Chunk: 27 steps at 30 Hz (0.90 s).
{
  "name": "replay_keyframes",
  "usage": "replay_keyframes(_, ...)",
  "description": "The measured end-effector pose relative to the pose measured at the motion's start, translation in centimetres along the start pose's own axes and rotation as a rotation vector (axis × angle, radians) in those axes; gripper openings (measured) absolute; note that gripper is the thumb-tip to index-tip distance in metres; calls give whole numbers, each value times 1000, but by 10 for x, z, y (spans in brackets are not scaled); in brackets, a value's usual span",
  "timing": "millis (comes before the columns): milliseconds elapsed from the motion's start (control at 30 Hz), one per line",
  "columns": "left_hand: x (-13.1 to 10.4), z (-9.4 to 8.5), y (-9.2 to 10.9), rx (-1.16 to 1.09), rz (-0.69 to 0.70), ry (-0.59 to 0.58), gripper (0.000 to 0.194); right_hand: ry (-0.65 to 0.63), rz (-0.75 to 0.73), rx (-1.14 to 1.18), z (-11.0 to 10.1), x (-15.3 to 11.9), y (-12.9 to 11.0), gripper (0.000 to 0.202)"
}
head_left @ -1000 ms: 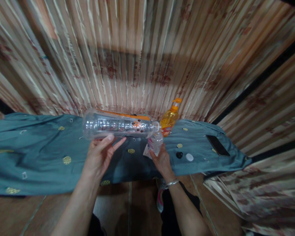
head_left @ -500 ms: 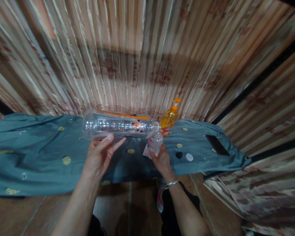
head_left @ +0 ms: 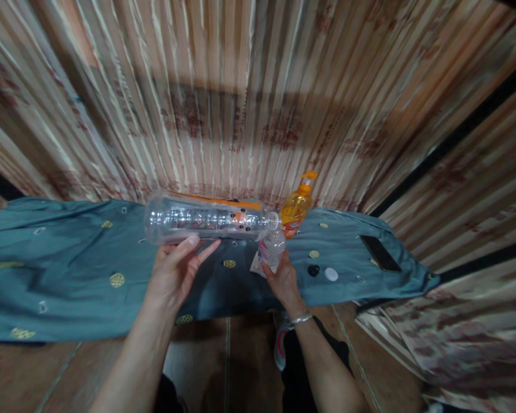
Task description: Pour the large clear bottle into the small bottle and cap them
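Observation:
A large clear plastic bottle (head_left: pixel 198 219) with an orange-edged label lies on its side in the air, its neck pointing right. My left hand (head_left: pixel 176 267) supports it from below near the base, thumb against its side and fingers partly hidden beneath. My right hand (head_left: pixel 282 276) is wrapped round a small clear plastic bottle (head_left: pixel 272 245) with pinkish markings. The large bottle's uncapped mouth is at the top of the small one; whether they touch I cannot tell. Just behind stands an orange pump bottle (head_left: pixel 295 211) of yellow-orange liquid.
A teal patterned cloth (head_left: pixel 77 252) covers the narrow table. Right of my right hand lie a black cap (head_left: pixel 313 270) and a white cap (head_left: pixel 331 274). Farther right is a dark phone (head_left: pixel 379 253). A striped curtain (head_left: pixel 223 115) hangs close behind the table.

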<state>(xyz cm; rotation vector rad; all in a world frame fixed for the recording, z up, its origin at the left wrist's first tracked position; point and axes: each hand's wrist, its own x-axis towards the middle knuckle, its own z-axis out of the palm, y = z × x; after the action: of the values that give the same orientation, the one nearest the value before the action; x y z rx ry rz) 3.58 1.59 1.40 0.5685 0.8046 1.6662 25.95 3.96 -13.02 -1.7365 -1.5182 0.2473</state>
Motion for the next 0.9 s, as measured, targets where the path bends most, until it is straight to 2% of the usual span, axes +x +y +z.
replay_keyframes(300, 1, 0, 0, 18, 2, 7, 23, -6, -2, -19, 2, 0, 3, 61)
replay_keyframes(900, 0, 0, 0, 7, -3, 5, 23, -2, -11, -25, 2, 0, 2, 60)
